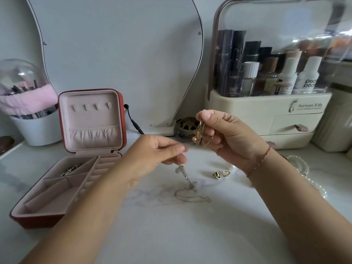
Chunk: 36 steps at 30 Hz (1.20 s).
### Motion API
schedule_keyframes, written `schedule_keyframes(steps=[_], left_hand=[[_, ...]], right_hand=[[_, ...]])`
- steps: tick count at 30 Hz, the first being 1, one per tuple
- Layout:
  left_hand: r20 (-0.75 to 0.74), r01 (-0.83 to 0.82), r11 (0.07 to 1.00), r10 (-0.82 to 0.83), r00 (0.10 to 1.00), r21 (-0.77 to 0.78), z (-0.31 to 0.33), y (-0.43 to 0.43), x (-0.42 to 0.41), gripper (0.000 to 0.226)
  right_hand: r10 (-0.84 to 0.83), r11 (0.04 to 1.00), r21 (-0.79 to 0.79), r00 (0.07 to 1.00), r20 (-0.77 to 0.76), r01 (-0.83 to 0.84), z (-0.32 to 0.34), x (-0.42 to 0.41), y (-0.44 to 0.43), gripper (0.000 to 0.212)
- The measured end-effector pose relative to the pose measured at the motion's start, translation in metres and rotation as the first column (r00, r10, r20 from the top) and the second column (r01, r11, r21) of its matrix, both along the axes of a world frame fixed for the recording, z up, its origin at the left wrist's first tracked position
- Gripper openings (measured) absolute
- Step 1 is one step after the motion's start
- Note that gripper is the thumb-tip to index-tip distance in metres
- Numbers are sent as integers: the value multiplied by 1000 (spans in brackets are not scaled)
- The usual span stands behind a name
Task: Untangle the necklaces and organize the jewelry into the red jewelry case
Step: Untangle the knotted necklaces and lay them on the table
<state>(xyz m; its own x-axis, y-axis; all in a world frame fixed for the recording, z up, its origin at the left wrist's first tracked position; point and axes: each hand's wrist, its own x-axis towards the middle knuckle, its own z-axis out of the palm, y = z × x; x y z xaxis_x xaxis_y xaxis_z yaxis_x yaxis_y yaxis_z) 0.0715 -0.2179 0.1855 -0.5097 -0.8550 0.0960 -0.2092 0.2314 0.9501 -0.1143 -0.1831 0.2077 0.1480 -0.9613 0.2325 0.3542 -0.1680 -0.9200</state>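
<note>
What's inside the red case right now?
One silvery piece lies in the red case's rear-left compartment; the other compartments, ring rolls and lid hooks look bare. The lid pocket's inside is hidden.

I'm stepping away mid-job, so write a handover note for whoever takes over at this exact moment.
Left hand: appears to pinch the upper end of a silver chain; the rest of it lies on the table.
Right hand: holds up a gold necklace tangle.
Red jewelry case: open at the left, with one silvery piece in a rear compartment.
On the table: two small earrings and a pearl strand at the right.
Done: one piece stowed.
Left: separate the tangle, then stow the chains, earrings and pearls.
</note>
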Motion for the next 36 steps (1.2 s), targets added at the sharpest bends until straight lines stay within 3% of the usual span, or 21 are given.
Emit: schedule_keyframes(steps=[3, 7, 10, 16, 22, 36], left_hand=[[-99, -90, 996, 88, 991, -20, 7, -3, 8, 13], [-86, -135, 988, 129, 988, -69, 9, -3, 11, 22], [-110, -190, 976, 179, 978, -106, 10, -4, 13, 22], [-318, -236, 965, 189, 929, -115, 16, -3, 12, 21], [-357, -278, 953, 219, 908, -122, 18, -2, 14, 21], [-409, -356, 927, 282, 868, -117, 21, -3, 16, 17]], right_hand=[[-1, 1000, 0, 999, 32, 1, 0, -2, -1, 13], [0, 1000, 1, 999, 54, 0, 1, -4, -2, 13], [-22, 999, 36, 1000, 6, 22, 0, -4, -1, 14], [29, 972, 233, 990, -139, 4, -8, -3, -5, 14], [73, 945, 328, 969, -235, 9, -15, -1, -8, 15], [149, 943, 331, 928, -342, -29, -13, -2, -4, 16]])
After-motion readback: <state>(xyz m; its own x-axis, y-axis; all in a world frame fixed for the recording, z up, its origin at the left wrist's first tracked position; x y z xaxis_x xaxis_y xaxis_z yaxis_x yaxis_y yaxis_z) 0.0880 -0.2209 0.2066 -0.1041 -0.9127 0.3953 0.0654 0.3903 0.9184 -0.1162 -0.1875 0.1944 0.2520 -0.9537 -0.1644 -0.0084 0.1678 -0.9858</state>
